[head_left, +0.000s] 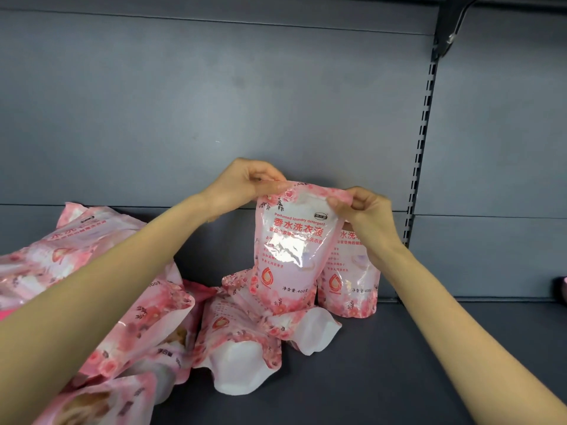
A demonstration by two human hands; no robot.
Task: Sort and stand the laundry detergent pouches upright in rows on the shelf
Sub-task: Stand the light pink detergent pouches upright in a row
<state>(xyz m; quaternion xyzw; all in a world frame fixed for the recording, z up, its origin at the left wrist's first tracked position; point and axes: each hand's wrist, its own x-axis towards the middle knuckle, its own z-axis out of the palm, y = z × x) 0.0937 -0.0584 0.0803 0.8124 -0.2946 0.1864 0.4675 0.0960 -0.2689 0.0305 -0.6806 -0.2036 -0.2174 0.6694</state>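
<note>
A pink floral detergent pouch [291, 250] hangs upright over the dark shelf [429, 348], held by its top edge. My left hand [242, 182] pinches the top left corner and my right hand [365, 213] pinches the top right corner. Its bottom sits just above or on fallen pouches. Behind it to the right, a second pouch [349, 286] stands upright against the back panel, partly hidden by my right wrist. Two pouches [242, 342] lie flat in front with their white bases facing me.
A heap of several more pink pouches [92, 286] lies at the left, under my left forearm. The grey back panel [214, 102] and a slotted upright [420, 148] bound the shelf. Bare shelf surface extends to the right of the standing pouch.
</note>
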